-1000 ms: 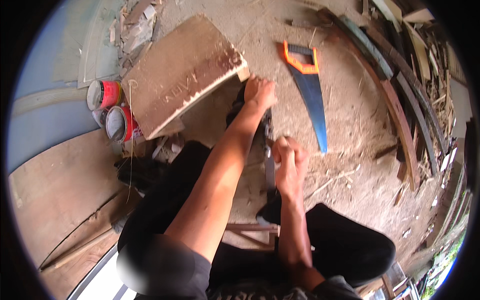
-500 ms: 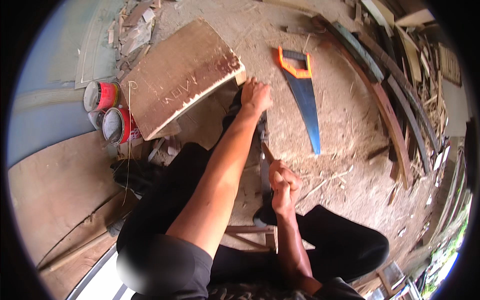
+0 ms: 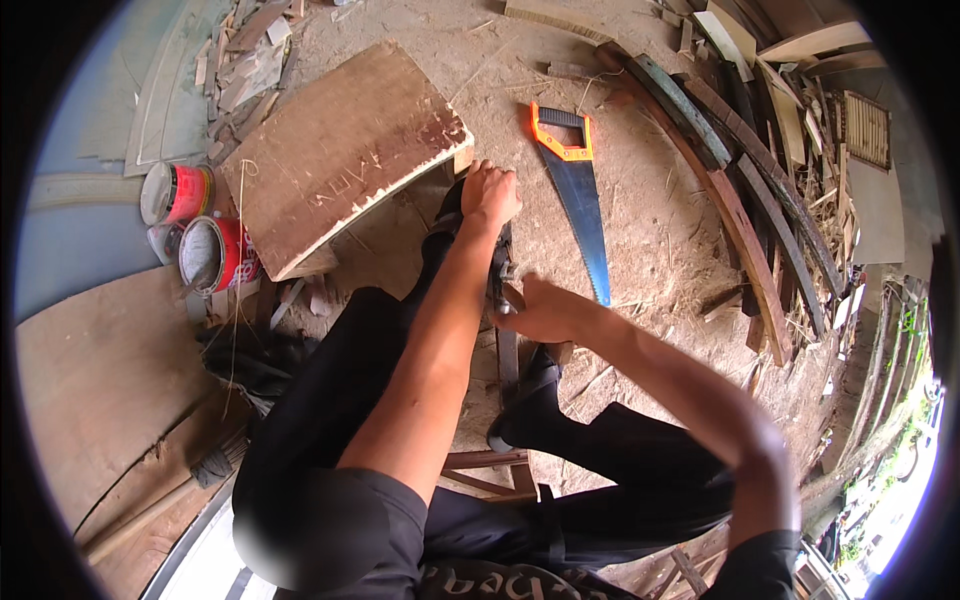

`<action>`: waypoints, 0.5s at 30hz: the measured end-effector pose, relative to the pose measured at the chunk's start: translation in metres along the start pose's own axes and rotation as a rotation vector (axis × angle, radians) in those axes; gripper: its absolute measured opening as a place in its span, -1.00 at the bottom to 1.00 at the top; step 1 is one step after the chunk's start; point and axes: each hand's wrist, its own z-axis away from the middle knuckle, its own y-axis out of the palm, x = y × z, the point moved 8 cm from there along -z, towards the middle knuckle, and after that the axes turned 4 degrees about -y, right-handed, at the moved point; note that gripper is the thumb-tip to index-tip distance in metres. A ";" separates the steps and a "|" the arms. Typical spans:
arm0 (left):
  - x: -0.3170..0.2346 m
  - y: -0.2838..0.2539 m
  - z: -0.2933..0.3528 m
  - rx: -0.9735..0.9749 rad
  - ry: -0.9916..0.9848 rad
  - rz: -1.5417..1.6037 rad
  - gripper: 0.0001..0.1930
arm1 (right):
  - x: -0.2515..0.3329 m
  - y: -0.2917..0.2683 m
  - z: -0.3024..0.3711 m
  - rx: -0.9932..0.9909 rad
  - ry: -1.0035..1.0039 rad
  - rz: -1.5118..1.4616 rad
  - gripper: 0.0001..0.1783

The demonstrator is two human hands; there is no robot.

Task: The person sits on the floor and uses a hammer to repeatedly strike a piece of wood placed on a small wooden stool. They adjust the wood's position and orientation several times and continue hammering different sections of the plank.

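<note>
My left hand is closed in a fist at the far end of a long dark narrow bar, beside the corner of a worn wooden board. What its fingers grip is hidden. Closer to me, my right hand is wrapped round a brown wooden-handled tool, held over the bar; the tool's kind does not show. A handsaw with an orange and black handle lies flat on the ground, to the right of both hands.
Red paint cans stand left of the board. Long timber pieces lie piled on the right, and wood scraps are heaped at the far left. My bent legs flank the bar, with a wooden frame between them.
My right hand has swung forward and turned, its elbow now out to the right. The left hand keeps its place on the bar. The whole view has shifted slightly.
</note>
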 end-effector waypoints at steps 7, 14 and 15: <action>-0.012 -0.009 0.005 -0.178 0.088 0.050 -0.79 | -0.060 0.033 -0.018 0.112 0.303 -0.113 -0.72; -0.003 0.002 -0.003 -0.028 0.016 0.060 -0.70 | -0.027 0.029 -0.008 0.097 0.119 0.149 -0.85; -0.002 0.004 -0.007 0.051 0.003 0.070 -0.66 | -0.034 0.025 -0.006 0.068 0.248 0.102 -0.90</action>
